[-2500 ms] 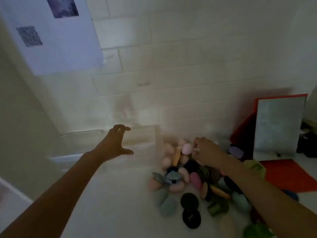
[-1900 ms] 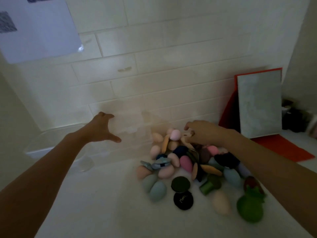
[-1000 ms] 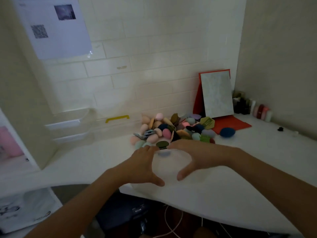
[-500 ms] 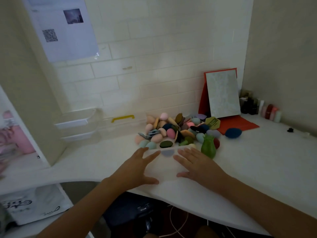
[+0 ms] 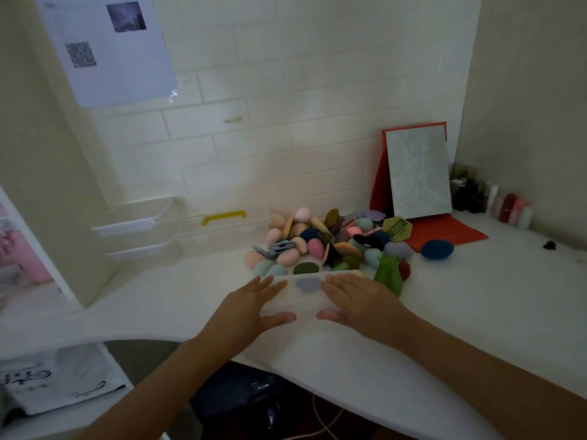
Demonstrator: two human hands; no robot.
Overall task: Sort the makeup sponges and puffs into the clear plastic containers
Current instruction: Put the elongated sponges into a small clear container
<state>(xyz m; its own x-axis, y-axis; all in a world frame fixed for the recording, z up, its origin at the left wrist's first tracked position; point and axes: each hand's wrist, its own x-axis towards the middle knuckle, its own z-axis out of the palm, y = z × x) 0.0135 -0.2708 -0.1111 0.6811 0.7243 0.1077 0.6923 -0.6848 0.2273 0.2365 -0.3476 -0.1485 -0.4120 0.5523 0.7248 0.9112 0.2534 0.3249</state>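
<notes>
Sponges and puffs (image 5: 330,239) lie heaped on the white desk (image 5: 476,312) near the tiled wall. Just in front of them stands a clear container (image 5: 305,300). Your left hand (image 5: 251,308) and right hand (image 5: 362,303) lie flat against its two sides, fingers straight and pointing toward the heap, thumbs turned inward, neither curled round anything. A green figure (image 5: 389,274) stands just beside your right fingertips. Further left, more clear containers (image 5: 136,227) are stacked by the wall; to the right, one dark blue sponge (image 5: 437,249) sits apart.

QR code (image 5: 80,54) on taped paper (image 5: 133,68), illegible script on green hexagon pad (image 5: 397,229)
</notes>
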